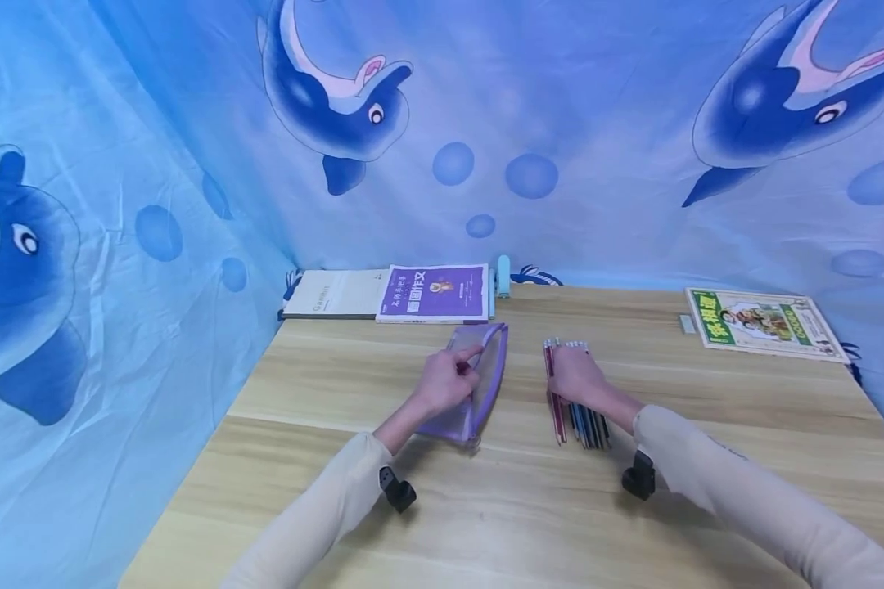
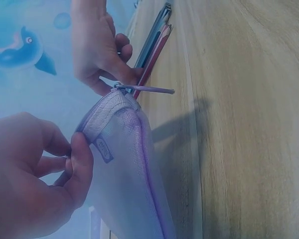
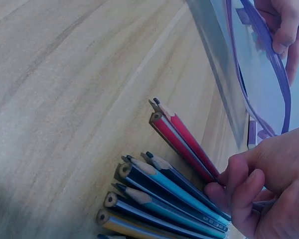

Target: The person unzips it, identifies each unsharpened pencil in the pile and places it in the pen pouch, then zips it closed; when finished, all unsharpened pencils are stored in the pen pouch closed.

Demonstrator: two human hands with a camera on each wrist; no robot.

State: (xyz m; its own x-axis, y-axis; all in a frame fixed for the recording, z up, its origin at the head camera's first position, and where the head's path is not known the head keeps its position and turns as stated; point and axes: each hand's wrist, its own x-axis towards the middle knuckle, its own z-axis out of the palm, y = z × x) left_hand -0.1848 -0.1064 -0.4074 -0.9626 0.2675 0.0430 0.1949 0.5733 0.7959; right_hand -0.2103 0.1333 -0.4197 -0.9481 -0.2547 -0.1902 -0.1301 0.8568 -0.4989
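A see-through zip pencil pouch (image 1: pixel 448 423) with purple trim lies left of centre in the head view, its zipped side gaping. My left hand (image 1: pixel 445 380) pinches the pouch's zipper edge between thumb and fingers, as the left wrist view shows. To the right, my right hand (image 1: pixel 578 378) is over a row of pencils, and its fingertips pinch two red pencils (image 3: pixel 182 142) near their upper ends. Beside these, several dark, blue and yellow pencils (image 3: pixel 177 191) lie side by side, sharpened tips toward me. My right hand covers part of the row.
At the back edge lie a cream notebook (image 1: pixel 339 293) and a purple book (image 1: pixel 435 293), with a light-blue object (image 1: pixel 503 276) beside them. A green-and-white picture book (image 1: pixel 766 323) lies at the far right. Blue dolphin-print cloth (image 1: pixel 597 237) hangs behind the wooden table (image 1: pixel 479 523).
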